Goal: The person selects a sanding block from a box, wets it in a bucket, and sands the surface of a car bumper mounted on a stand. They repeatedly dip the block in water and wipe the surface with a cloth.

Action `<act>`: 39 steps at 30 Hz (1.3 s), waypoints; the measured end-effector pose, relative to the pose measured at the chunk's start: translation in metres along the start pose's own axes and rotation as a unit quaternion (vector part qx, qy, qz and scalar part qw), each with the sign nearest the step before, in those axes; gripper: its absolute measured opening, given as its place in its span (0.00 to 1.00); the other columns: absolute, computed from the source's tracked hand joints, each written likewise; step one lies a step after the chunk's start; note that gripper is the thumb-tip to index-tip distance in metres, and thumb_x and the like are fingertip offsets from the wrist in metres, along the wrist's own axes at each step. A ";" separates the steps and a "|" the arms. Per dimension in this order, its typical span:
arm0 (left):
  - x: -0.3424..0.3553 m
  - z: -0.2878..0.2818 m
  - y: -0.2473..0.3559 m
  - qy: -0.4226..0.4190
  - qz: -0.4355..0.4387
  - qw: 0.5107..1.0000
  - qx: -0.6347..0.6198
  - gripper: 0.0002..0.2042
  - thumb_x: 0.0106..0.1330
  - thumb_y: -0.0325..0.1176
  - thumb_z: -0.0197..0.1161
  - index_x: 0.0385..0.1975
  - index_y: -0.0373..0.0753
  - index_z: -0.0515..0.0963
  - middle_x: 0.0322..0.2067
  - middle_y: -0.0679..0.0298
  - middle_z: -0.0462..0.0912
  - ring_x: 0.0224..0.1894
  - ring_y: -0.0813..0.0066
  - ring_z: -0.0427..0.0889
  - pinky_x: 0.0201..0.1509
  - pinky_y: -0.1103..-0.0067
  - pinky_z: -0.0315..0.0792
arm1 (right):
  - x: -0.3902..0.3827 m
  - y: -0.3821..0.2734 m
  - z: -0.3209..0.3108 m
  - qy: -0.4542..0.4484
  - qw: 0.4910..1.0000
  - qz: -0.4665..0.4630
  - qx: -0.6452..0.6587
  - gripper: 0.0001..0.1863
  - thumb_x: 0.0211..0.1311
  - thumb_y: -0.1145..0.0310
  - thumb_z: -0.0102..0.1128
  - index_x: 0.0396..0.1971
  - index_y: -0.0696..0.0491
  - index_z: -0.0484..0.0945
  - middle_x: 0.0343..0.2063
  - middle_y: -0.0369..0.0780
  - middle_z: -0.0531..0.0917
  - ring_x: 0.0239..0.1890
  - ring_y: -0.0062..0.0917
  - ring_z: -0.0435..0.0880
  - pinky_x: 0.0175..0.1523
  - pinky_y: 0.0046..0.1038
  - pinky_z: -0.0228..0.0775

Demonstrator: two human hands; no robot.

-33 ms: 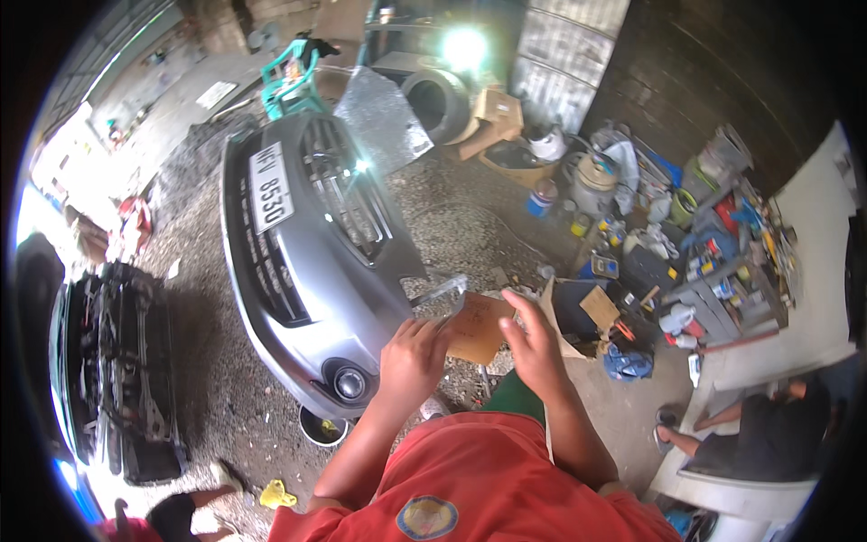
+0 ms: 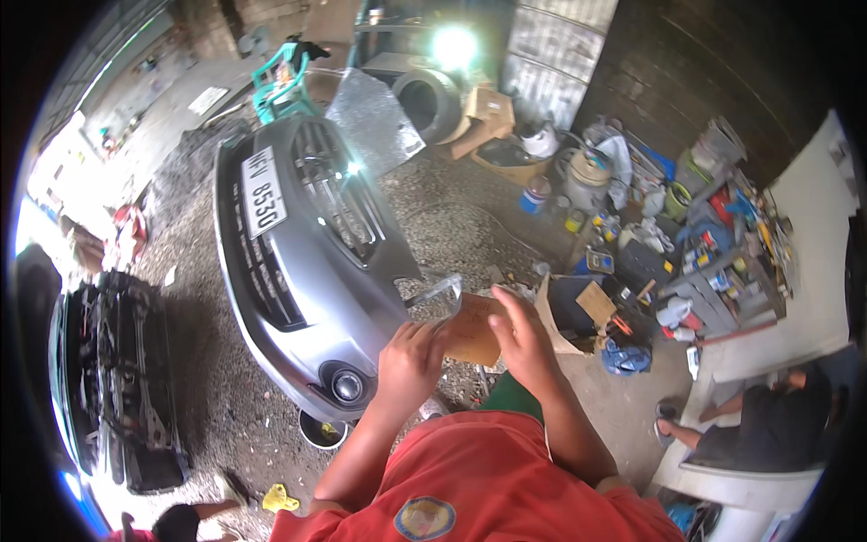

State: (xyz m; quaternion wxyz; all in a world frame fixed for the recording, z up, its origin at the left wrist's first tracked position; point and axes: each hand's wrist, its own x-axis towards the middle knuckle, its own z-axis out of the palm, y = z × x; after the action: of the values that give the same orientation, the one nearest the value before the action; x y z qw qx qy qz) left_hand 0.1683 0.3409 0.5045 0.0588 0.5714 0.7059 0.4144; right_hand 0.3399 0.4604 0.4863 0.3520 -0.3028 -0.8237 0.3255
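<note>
My left hand (image 2: 411, 359) has its fingers bent around the left edge of a thin, square orange-brown paper sheet (image 2: 473, 338) with dark markings. On the sheet's right side, my right hand (image 2: 524, 348) has thumb and forefinger at the edge, gripping it. Just beyond and left of both hands stands a detached silver car bumper (image 2: 307, 280) with grille, plate and round lamp, beside a metal stand (image 2: 433, 287). A bucket (image 2: 321, 432) is partly under the bumper's near end.
Dark car part (image 2: 122, 379) at left. Cardboard box (image 2: 555, 321) and piled cans and tools (image 2: 700, 244) at right. Tyre (image 2: 424, 104) and green chair (image 2: 275, 90) behind. One person's leg (image 2: 217, 506) at lower left; another person (image 2: 772, 425) on a white surface (image 2: 741, 483) at lower right.
The view has shifted very slightly. My right thumb sits a little further left along the sheet; otherwise the hands, sheet and bumper look much the same.
</note>
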 end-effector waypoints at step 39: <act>0.010 0.039 -0.014 -0.337 -0.002 0.929 -0.155 0.08 0.70 0.29 0.55 0.44 0.35 0.78 0.33 0.50 0.83 0.38 0.60 0.85 0.42 0.72 0.74 | -0.043 0.026 0.000 -0.082 0.991 0.017 0.101 0.13 0.68 0.61 0.58 0.31 0.56 0.73 0.27 0.47 0.80 0.32 0.45 0.81 0.35 0.43 0.69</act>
State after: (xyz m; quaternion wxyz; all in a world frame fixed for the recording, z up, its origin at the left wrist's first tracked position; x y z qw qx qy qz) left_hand 0.1766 0.3695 0.4736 0.3818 0.6599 0.5724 0.3019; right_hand 0.3719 0.4449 0.4505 0.3067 -0.2515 -0.8073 0.4369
